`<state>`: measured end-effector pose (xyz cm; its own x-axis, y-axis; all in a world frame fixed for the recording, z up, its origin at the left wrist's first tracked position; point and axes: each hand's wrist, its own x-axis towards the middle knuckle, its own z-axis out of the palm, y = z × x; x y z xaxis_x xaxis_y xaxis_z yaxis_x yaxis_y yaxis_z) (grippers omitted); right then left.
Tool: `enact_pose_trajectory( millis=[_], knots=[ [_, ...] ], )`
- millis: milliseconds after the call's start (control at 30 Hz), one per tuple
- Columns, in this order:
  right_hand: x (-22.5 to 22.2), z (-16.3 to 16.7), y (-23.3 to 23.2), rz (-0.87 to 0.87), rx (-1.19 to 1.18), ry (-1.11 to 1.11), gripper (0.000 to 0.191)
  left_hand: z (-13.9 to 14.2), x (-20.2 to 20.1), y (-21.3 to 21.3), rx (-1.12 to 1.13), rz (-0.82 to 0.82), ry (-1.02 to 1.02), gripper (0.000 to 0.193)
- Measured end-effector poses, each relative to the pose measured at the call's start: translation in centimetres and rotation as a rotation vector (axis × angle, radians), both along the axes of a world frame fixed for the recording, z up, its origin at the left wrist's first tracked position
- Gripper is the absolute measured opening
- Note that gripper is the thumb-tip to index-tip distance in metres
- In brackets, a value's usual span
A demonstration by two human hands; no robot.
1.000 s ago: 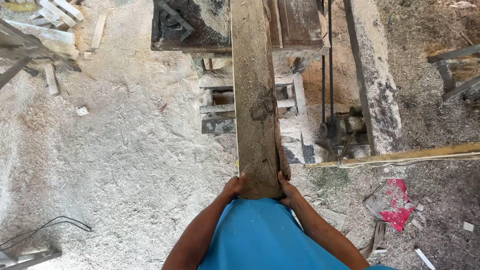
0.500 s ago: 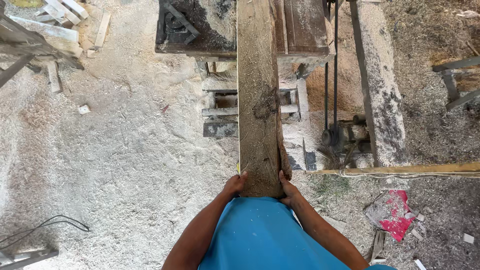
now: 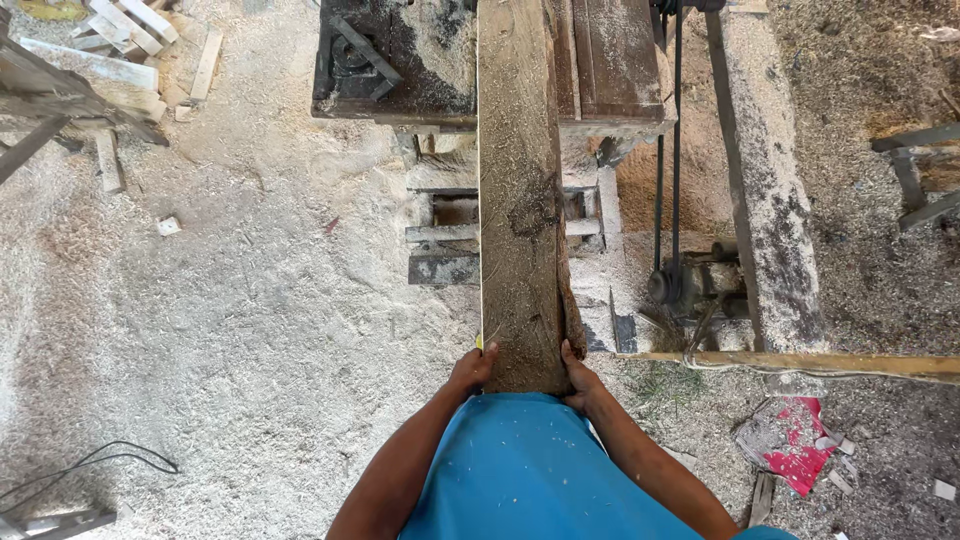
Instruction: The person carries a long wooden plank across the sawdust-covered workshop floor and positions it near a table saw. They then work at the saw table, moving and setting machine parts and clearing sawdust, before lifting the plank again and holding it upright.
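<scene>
Timber plank [image 3: 520, 200], long and rough, runs from the person's waist out onto the dusty saw table [image 3: 400, 70]. Left hand [image 3: 472, 368] and right hand [image 3: 578, 378] clasp its near end, fingers curled against both edges, forearms angled inward above sawdust-covered ground [image 3: 230, 320].

- plank [image 3: 520, 200]: grey-brown, dark stain mid-length
- shirt [image 3: 530, 470]: bright blue, pale specks
- sawdust floor [image 3: 230, 320]: pale beige
- crumpled wrapper [image 3: 790, 440], near right: red and white
- cable [image 3: 90, 465], near left: black
</scene>
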<state>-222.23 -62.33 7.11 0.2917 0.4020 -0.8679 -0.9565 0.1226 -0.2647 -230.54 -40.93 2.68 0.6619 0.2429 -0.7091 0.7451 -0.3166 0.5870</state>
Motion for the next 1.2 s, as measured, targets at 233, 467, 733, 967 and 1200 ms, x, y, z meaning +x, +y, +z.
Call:
enact_pose_trajectory(
  millis=[233, 467, 733, 967, 1200],
  knots=[
    [1.8, -0.4, 0.8, 0.008, -0.029, -0.004, 0.092, -0.4, 1.7, 0.7, -0.016, 0.050, -0.004, 0.081],
    [3.8, -0.2, 1.9, -0.037, -0.087, 0.006, 0.092, 0.0, 3.8, 1.9, -0.010, -0.013, -0.010, 0.084],
    [5.6, 0.3, 3.0, -0.069, -0.086, -0.030, 0.084, 0.9, 7.0, 3.0, 0.007, -0.155, 0.030, 0.090],
    [6.9, 1.1, 3.7, -0.085, -0.103, -0.019, 0.082, 1.7, 8.3, 3.4, -0.046, -0.158, -0.042, 0.078],
    [8.5, 1.2, 4.8, -0.104, -0.085, -0.037, 0.079, 1.7, 10.0, 4.5, -0.059, -0.175, -0.031, 0.074]
  ],
)
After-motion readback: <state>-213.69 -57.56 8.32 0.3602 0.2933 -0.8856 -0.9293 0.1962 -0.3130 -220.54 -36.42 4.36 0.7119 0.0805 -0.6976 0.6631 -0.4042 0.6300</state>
